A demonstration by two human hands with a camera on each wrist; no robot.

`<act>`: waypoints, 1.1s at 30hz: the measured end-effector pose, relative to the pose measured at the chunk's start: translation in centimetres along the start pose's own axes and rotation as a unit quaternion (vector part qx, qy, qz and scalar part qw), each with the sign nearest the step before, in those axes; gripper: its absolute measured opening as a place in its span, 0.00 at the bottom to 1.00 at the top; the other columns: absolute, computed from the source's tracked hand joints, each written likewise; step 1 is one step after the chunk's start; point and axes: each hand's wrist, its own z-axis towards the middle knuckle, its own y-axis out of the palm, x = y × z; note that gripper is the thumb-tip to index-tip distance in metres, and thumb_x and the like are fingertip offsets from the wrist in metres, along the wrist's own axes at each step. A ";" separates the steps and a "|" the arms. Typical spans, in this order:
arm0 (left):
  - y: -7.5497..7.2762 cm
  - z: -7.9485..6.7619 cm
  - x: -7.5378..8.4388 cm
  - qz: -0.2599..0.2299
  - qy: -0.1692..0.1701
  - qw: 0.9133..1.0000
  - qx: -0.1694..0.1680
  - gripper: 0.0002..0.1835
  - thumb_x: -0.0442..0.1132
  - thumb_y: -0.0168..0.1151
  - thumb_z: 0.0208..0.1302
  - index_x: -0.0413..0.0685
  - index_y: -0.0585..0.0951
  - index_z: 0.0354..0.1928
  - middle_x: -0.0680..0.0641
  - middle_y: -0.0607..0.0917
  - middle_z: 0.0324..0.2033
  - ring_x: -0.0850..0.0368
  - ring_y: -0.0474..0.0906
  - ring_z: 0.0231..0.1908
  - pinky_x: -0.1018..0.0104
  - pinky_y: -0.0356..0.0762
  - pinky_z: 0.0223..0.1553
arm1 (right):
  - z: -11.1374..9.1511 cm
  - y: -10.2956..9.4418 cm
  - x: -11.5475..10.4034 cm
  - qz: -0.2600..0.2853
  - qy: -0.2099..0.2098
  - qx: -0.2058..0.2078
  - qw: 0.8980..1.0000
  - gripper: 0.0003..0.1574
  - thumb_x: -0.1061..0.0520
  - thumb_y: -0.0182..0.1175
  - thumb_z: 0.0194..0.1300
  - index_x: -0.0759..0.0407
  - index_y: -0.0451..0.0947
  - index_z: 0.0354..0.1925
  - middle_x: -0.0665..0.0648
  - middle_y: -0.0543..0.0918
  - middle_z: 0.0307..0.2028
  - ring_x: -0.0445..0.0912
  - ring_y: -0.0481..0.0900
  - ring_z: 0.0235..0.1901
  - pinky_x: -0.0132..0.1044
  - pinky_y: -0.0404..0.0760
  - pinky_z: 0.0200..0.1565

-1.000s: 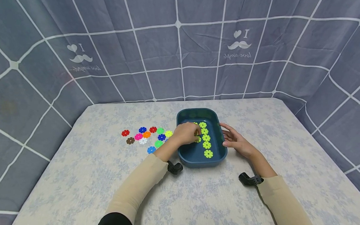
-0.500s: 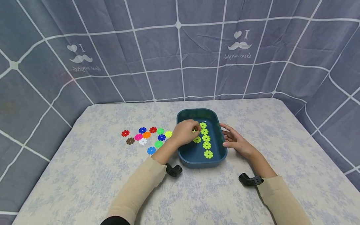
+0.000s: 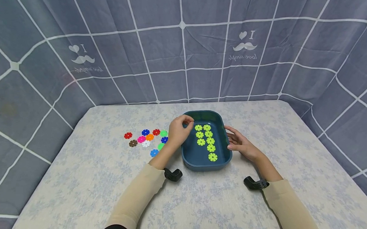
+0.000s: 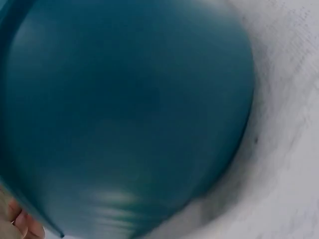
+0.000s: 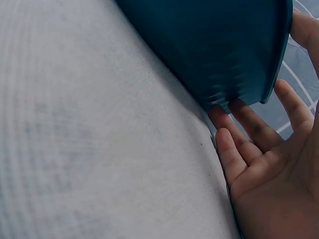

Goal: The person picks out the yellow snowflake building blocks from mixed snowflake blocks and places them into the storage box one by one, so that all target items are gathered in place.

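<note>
A dark teal plastic bin (image 3: pixel 200 164) stands on the table. Inside it, yellow-green notched discs (image 3: pixel 211 140) form two columns, the left one shorter. My left hand (image 3: pixel 178 131) hovers over the bin's left rim, thumb and fingers loosely bent, with nothing visible between them. In the left wrist view the bin's outer wall (image 4: pixel 129 99) fills most of the picture, and a few fingertips (image 4: pixel 31 226) peek out at the lower left. On the other side, my right hand (image 3: pixel 241 143) rests extended fingers against the bin's right wall; the right wrist view shows those fingertips (image 5: pixel 219 113) touching it.
Left of the bin, loose notched discs in several colours lie flat, among them a red disc (image 3: pixel 128 135), a brown disc (image 3: pixel 133 143) and a light blue disc (image 3: pixel 154 153). A patterned cloth covers the table (image 3: pixel 210 203). A grey curtain (image 3: pixel 161 49) hangs behind.
My left hand has drawn back leftward from the discs to the bin's left rim. A disc at the top of the left column now shows fully. My right hand stays at the bin.
</note>
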 end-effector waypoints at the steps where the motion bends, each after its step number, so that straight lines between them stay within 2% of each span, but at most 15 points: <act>1: -0.2 0.0 -0.2 -0.007 -0.002 1.000 0.008 0.04 0.34 0.64 0.64 0.41 0.84 0.37 0.46 0.83 0.30 0.50 0.78 0.36 0.58 0.74 0.39 | 0.0 0.0 0.0 0.000 0.001 0.001 1.000 0.51 0.62 0.60 0.66 0.59 0.41 0.77 0.73 0.50 0.72 0.66 0.57 0.68 0.33 0.72 0.56; 6: -1.3 0.1 -1.0 -0.036 -0.022 0.999 0.028 0.04 0.34 0.63 0.64 0.41 0.83 0.37 0.45 0.83 0.30 0.50 0.78 0.35 0.62 0.72 0.33 | 0.0 0.0 -0.1 0.001 0.003 0.002 1.000 0.52 0.62 0.60 0.66 0.59 0.41 0.77 0.73 0.49 0.72 0.67 0.54 0.68 0.32 0.72 0.56; 14: -3.1 0.0 -2.1 -0.055 -0.094 0.994 0.031 0.05 0.36 0.63 0.65 0.41 0.83 0.38 0.45 0.83 0.31 0.50 0.76 0.36 0.65 0.71 0.35 | -0.1 0.0 -0.1 0.001 0.005 0.001 1.000 0.52 0.62 0.60 0.66 0.60 0.41 0.77 0.74 0.49 0.72 0.67 0.54 0.68 0.32 0.72 0.56; 25: -4.1 -0.5 -3.9 -0.040 -0.109 0.993 0.021 0.06 0.36 0.62 0.66 0.40 0.83 0.37 0.43 0.83 0.31 0.48 0.76 0.35 0.62 0.73 0.39 | -0.2 -0.1 0.3 -0.003 0.001 0.002 1.000 0.51 0.62 0.60 0.66 0.59 0.41 0.77 0.73 0.49 0.72 0.68 0.53 0.69 0.32 0.71 0.56; 33: -4.5 -0.8 -4.9 -0.030 -0.133 0.991 0.003 0.06 0.36 0.63 0.65 0.39 0.83 0.37 0.43 0.82 0.32 0.49 0.75 0.35 0.64 0.71 0.36 | -0.2 0.0 0.5 -0.006 -0.005 0.000 1.000 0.51 0.60 0.60 0.67 0.59 0.41 0.77 0.73 0.49 0.72 0.66 0.55 0.68 0.33 0.72 0.56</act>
